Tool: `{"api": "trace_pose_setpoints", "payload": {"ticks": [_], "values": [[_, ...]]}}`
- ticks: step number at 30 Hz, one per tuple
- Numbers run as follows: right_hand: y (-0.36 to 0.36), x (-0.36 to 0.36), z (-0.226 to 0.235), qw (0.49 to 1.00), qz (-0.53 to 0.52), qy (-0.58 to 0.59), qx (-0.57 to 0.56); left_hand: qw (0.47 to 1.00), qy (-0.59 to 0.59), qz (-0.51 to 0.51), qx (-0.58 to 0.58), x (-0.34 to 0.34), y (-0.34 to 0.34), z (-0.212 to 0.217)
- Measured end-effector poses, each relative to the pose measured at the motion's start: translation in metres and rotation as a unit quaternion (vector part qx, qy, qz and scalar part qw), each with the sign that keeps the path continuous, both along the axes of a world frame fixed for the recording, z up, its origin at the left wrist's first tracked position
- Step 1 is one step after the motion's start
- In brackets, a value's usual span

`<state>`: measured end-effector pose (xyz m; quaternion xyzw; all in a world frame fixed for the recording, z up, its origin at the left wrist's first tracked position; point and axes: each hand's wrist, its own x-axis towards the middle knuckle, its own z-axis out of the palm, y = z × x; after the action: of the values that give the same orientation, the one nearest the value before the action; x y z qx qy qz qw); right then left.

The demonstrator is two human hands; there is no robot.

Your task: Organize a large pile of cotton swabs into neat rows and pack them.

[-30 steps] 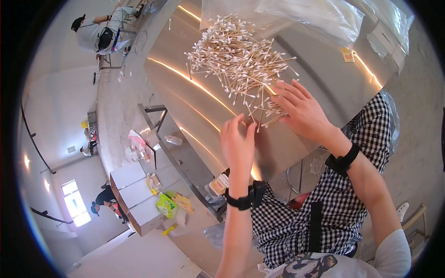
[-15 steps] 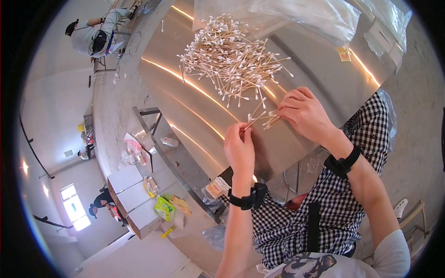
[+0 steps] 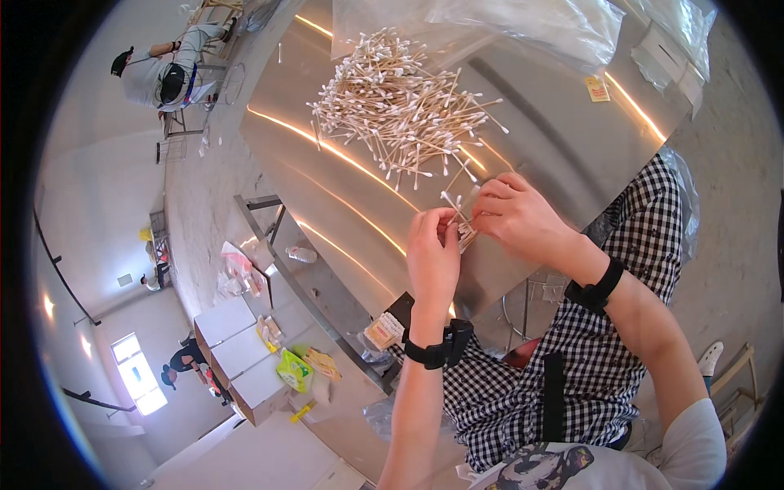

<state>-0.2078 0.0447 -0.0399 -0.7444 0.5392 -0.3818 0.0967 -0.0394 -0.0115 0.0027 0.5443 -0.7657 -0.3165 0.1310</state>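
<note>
A large loose pile of cotton swabs (image 3: 400, 106), white-tipped with wooden sticks, lies on the shiny metal tabletop (image 3: 327, 196). Below the pile, at the table's near side, my two hands almost meet. My left hand (image 3: 434, 249) pinches swabs between thumb and fingers, and some white tips (image 3: 453, 198) stick up past them. Closed around a small bunch of cotton swabs (image 3: 466, 234) is my right hand (image 3: 518, 216), its fingers bent over the sticks. How many sticks each hand holds is hidden by the fingers.
Clear plastic bags (image 3: 531, 28) cover the table's far edge, near a small yellow packet (image 3: 597, 89). A packet of swabs (image 3: 384, 331) sits beside my left wrist. To the left are a metal frame (image 3: 327, 327), a plastic bottle (image 3: 301, 255), white boxes (image 3: 245, 359) and other people.
My right hand has moved down and left, bringing its bunch against my left hand. My left hand has shifted slightly up and right. The pile stays put on the table.
</note>
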Motion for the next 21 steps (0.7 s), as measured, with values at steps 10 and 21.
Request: {"api": "trace_pose_setpoints", "payload": {"ticks": [10, 21], "values": [[-0.003, 0.007, 0.006, 0.999, -0.018, -0.007, -0.029, 0.989, 0.129, 0.036, 0.064, -0.009, -0.015, 0.003], [0.000, 0.004, 0.002, 1.000, 0.010, 0.015, -0.015, 1.000, -0.006, 0.003, -0.017, -0.049, -0.045, -0.008]]}}
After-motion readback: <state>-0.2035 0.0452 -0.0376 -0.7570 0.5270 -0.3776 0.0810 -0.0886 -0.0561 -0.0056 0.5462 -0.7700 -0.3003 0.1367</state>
